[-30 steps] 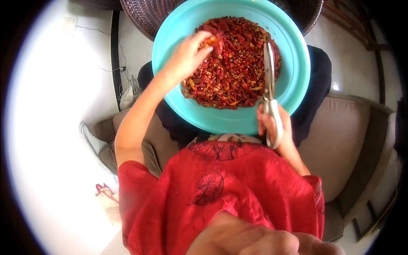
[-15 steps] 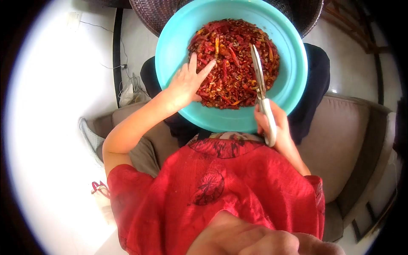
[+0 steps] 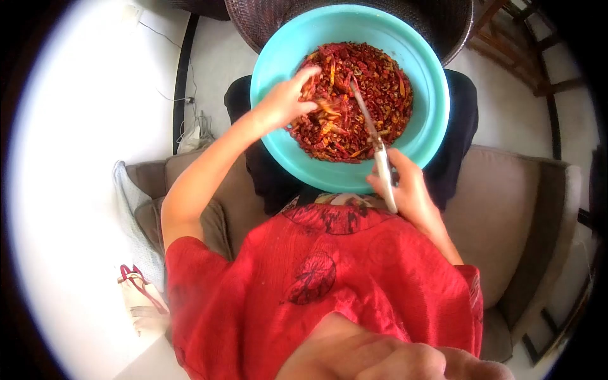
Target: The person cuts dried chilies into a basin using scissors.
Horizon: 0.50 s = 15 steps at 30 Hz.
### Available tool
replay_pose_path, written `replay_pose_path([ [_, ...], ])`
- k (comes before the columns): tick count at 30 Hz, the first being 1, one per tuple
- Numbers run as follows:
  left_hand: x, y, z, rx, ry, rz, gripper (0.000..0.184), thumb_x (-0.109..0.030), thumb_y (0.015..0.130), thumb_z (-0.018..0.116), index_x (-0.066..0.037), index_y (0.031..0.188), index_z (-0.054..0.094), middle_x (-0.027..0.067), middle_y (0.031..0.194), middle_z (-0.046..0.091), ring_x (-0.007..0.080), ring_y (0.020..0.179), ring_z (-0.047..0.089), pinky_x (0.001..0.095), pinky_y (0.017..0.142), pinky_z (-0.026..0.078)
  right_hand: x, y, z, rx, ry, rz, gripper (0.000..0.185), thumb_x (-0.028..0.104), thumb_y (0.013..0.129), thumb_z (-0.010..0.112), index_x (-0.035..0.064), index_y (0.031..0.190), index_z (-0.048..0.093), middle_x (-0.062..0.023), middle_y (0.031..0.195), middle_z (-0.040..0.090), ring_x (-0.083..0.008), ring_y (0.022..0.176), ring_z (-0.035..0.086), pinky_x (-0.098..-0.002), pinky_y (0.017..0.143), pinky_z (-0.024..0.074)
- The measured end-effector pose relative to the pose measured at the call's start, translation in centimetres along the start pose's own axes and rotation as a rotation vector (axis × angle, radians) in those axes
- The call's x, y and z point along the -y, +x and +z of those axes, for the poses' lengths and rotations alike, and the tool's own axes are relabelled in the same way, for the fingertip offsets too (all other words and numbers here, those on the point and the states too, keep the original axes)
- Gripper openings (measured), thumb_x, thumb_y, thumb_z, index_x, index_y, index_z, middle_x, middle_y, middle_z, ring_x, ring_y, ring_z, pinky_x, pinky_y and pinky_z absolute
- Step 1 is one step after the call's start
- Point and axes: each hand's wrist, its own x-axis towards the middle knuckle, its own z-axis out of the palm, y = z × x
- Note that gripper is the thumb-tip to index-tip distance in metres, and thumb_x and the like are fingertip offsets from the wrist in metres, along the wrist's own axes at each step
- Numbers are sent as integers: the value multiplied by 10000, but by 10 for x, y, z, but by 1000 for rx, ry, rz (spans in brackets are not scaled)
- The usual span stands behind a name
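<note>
A turquoise plastic basin [image 3: 428, 114] rests on my lap, filled in its middle with dried red chili peppers [image 3: 361, 133], many of them in small cut pieces. Over the left part of the heap is my left hand [image 3: 286, 102], thumb and fingers apart; a few chili pieces beside its fingertips are smeared by motion. My right hand [image 3: 408, 185] grips a pair of scissors [image 3: 386, 180] by the white handles at the basin's near rim. The blades point away from me over the chilies, close together, with the tip at a red chili.
Behind the basin stands a dark woven basket [image 3: 253, 25]. I sit on a brown sofa [image 3: 506, 215]. A wooden frame [image 3: 506, 54] is at the far right, cables [image 3: 197, 130] lie on the floor at left, and a pale bag with red handles [image 3: 144, 304] is at lower left.
My left hand has lifted and its fingers have curled, stirring up chili pieces. The scissors have swung left, their blades toward the middle of the heap. The whole view has shifted slightly.
</note>
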Motion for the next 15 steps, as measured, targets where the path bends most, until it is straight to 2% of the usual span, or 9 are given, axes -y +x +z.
replay_pose_path([
  [1,3,6,-2,-91,-125,186,662,-98,829,689,-68,1412,378,198,1141,624,341,901,667,390,814,522,1,1,0,-3,-11,-7,329,179,833,738,3,1069,592,-88,786,619,-172,667,607,-341,605,499],
  [2,5,10,-6,17,-247,-49,681,-139,845,709,-94,1441,383,202,1180,611,309,993,658,386,872,508,3,0,-5,-43,-175,-124,345,159,798,740,1,1066,590,-133,830,628,-244,730,632,-381,649,507],
  [4,-3,5,-15,-76,-59,49,620,-140,856,696,-94,1415,432,165,1208,613,282,1028,634,382,889,506,9,-2,-12,-44,-408,-268,385,123,729,734,9,1066,586,-196,998,645,-381,895,640,-436,743,524],
  [5,-4,-1,-18,-161,136,134,560,-140,867,683,-94,1388,482,129,1235,615,255,1062,611,377,905,504,7,-8,-13,-50,-416,-272,385,123,729,734,9,1066,586,-196,998,645,-381,895,640,-436,743,524],
  [7,-10,-22,-20,-4,259,162,312,-119,838,681,-26,1133,638,161,1146,629,303,1043,623,384,885,509,1,-14,-16,-49,-493,-325,405,141,729,741,21,1080,579,-174,1032,639,-364,944,637,-421,778,530],
  [10,5,-73,23,208,360,341,215,-53,764,648,-50,978,659,128,1003,635,325,991,609,447,841,494,-1,-19,-25,-40,-591,-384,448,66,665,754,20,1070,569,-170,1048,634,-358,977,630,-420,797,533],
  [11,-4,-84,40,342,597,241,248,-17,728,630,-51,973,656,100,1003,639,301,1005,585,428,870,460,-3,-19,-29,-43,-628,-408,464,35,639,755,16,1062,565,-170,1041,633,-357,981,630,-422,799,533],
  [13,5,-97,53,91,435,518,304,-11,701,634,-54,1002,647,79,998,634,281,996,569,405,896,423,-9,-17,-32,-53,-684,-453,491,-6,603,747,9,1057,559,-169,1036,631,-358,984,629,-411,800,534],
  [15,9,-92,59,76,409,554,315,-24,703,642,-58,1017,642,74,1011,627,276,1004,565,407,917,409,-13,-17,-36,-68,-742,-484,479,-11,606,735,14,1049,554,-162,1003,627,-354,956,631,-405,789,533],
])
